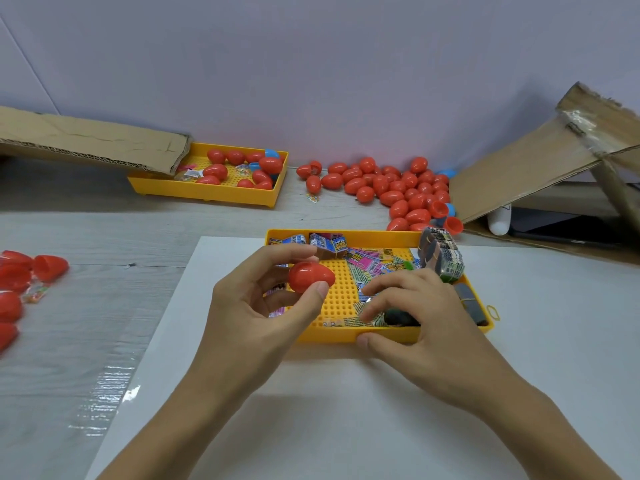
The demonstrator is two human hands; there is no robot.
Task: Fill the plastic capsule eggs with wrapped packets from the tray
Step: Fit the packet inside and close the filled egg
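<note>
While the left hand (256, 306) pinches a closed red egg (311, 277) over the tray (346, 336), the right hand (412, 313) paws at packets (367, 263), holding none; heaps of eggs (391, 188) probably remain.

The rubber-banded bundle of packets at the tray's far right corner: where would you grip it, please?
Grip the bundle across its two long sides, coming from above. It leans up over the tray rim, so its top is exposed, and nothing covers those sides.

Red eggs (10, 299) cut off left
</note>
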